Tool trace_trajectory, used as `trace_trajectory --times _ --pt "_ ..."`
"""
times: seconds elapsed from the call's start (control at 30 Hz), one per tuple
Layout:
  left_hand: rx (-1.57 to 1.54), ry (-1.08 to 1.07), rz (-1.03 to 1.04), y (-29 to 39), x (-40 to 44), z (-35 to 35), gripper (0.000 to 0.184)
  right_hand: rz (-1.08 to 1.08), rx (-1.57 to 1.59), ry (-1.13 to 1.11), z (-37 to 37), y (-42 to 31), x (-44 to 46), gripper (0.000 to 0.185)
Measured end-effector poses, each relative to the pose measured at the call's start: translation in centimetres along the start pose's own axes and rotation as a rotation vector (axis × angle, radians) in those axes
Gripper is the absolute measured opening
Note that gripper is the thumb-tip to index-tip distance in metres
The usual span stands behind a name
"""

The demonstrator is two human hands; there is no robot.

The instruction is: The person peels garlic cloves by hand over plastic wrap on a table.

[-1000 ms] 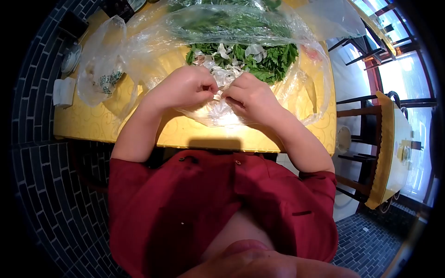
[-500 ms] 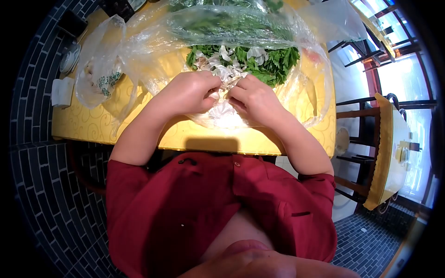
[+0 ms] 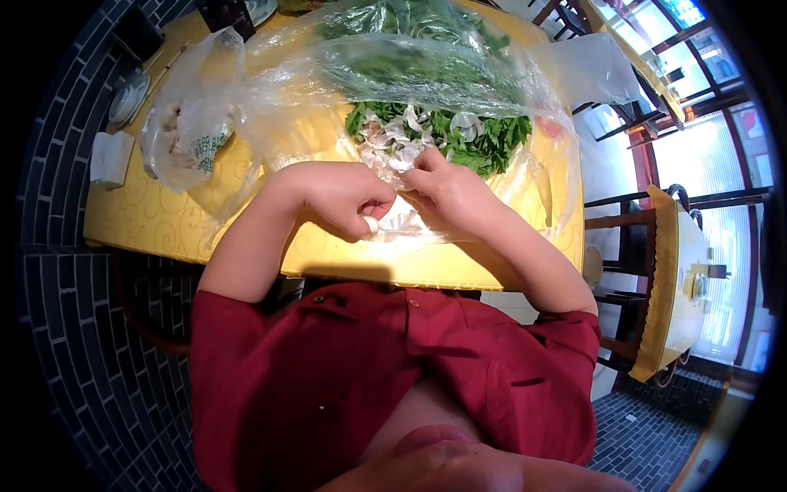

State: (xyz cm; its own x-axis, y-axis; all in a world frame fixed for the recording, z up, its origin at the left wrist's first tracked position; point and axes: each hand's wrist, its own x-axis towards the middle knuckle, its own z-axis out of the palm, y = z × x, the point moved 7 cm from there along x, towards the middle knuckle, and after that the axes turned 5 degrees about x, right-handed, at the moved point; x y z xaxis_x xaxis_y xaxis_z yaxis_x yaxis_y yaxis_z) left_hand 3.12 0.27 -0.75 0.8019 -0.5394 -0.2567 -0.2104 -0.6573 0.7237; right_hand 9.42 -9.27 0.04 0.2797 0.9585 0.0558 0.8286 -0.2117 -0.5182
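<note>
While plastic (image 3: 410,61) half-covers greens (image 3: 492,146), skins (image 3: 384,152) beside

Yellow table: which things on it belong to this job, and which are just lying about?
Likely in the job: garlic clove in left hand, garlic peels by right hand.

Likely lying about: leafy greens, white tissues, white dishes.

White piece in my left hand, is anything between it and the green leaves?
Yes. Between the white piece in your left hand and the green leaves are papery peels and your right hand.
</note>
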Motion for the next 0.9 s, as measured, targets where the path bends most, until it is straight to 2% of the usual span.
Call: trace_trajectory --times 0.03,0.17,0.27,0.37,0.47,0.5,0.6,0.63,0.73,0.77,0.87,0.9 --pt "0.012 -0.048 -0.004 -0.2 0.2 0.5 0.015 0.021 0.028 0.013 -0.3 -0.1 0.6 0.012" --pt "0.067 -0.124 -0.002 0.0 0.2 1.1 0.014 -0.117 -0.051 0.013 -0.5 1.6 4.3 0.016" --pt "0.104 -0.145 0.019 0.2 0.2 1.3 0.015 -0.099 -0.067 0.025 -0.5 1.2 7.4 0.016" --pt "0.109 -0.154 0.027 0.2 0.3 1.6 0.017 0.022 -0.024 -0.025 -0.4 0.7 10.5 0.021" --pt "0.117 -0.159 0.022 0.2 0.3 1.6 0.018 -0.021 -0.151 0.087 -0.3 1.2 12.8 0.027" --pt "0.121 -0.16 0.021 0.3 0.3 1.6 0.018 0.022 -0.079 0.154 -0.9 1.1 13.4 0.035" --pt "-0.055 -0.099 0.007 0.4 0.1 0.7 0.018 0.247 -0.001 -0.106 -2.0 1.6 13.6 0.04" --pt "-0.099 -0.068 0.011 0.3 0.0 -0.1 0.017 0.25 -0.004 -0.098 -3.2 0.4 12.5 0.045" --pt "-0.41 0.145 0.019 -1.3 0.2 -2.1 0.015 0.167 0.121 0.026 -4.7 0.0 9.5 0.049" --pt "-0.421 0.196 0.008 -1.8 0.3 -2.7 0.015 0.128 0.072 -0.005 -5.8 -0.7 8.4 0.052" --pt "-0.718 0.383 -0.093 -2.5 -0.1 -3.8 0.016 -0.006 0.07 0.204 -7.4 -0.2 5.2 0.045" --pt "-0.748 0.461 -0.085 -3.3 0.2 -3.9 0.017 -0.015 0.091 0.273 -7.5 0.1 4.2 0.036"
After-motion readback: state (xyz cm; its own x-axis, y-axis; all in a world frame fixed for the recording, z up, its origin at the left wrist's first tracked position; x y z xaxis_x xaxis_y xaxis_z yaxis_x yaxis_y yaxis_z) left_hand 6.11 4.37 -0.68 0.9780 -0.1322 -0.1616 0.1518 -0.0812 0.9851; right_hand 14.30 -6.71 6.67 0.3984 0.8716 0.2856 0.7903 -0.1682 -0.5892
